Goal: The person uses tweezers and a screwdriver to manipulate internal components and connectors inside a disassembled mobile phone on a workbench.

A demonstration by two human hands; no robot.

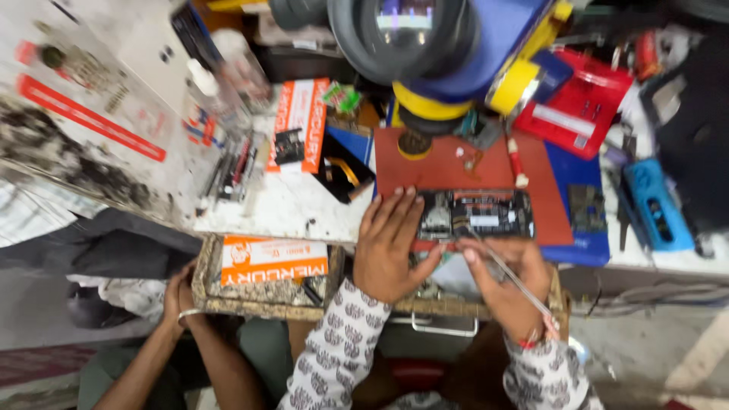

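An opened phone (477, 215) with its circuit board showing lies on a red work mat (456, 163). My left hand (391, 243) rests flat at the phone's left end, fingers spread over it and holding it down. My right hand (505, 277) grips thin metal tweezers (507, 273) whose tip reaches the phone's lower edge. Both sleeves are white with a dark pattern.
A blue and yellow microscope (433, 45) hangs over the mat. A red parts box (581, 106), a blue device (657, 205), orange boxes (300, 125) and tools crowd the bench. An open drawer (258, 292) holds an orange box. Another person's hands (178, 300) rest at its left corner.
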